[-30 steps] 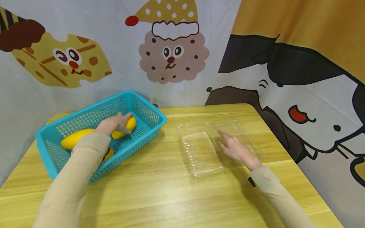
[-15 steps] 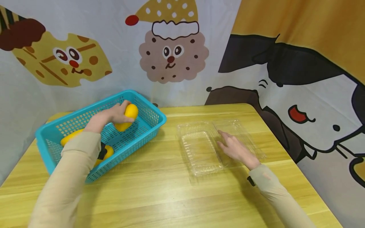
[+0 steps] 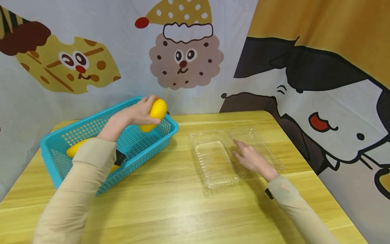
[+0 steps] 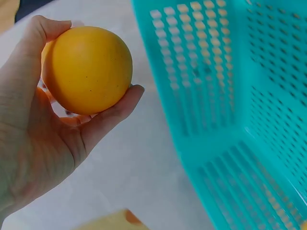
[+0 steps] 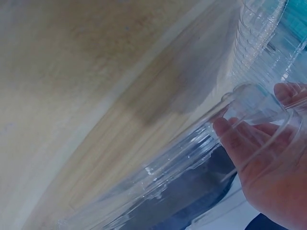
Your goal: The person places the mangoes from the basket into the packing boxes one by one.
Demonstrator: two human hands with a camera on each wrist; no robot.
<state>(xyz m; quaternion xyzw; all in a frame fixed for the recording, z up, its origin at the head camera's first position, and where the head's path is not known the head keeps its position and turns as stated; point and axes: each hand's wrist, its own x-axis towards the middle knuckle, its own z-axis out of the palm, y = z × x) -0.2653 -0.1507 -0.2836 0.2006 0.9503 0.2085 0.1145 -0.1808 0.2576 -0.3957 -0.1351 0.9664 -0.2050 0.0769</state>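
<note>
My left hand [image 3: 135,114] grips a smooth yellow mango [image 3: 158,109] above the far right end of the blue basket [image 3: 170,127]. In the left wrist view, the fingers and thumb wrap round the mango [image 4: 88,69], its rounded end facing the camera. Another mango [image 3: 76,147] lies in the basket, and a further yellow fruit there is mostly hidden by my left wrist. A clear plastic clamshell box [image 3: 201,166] lies opened out on the table. My right hand [image 3: 251,159] rests on its lid side, index finger extended near the fold; the right wrist view shows fingers [image 5: 240,139] through the plastic.
The wooden table [image 3: 170,210] reaches back to a curtain [image 3: 128,91] printed with cartoon figures. The basket stands at the left with its perforated walls rising above the tabletop, and the clamshell box lies to its right.
My left hand has taken hold of the mango inside the basket, lifted it, and moved it right toward the basket's far end. My right hand has stayed on the clamshell box.
</note>
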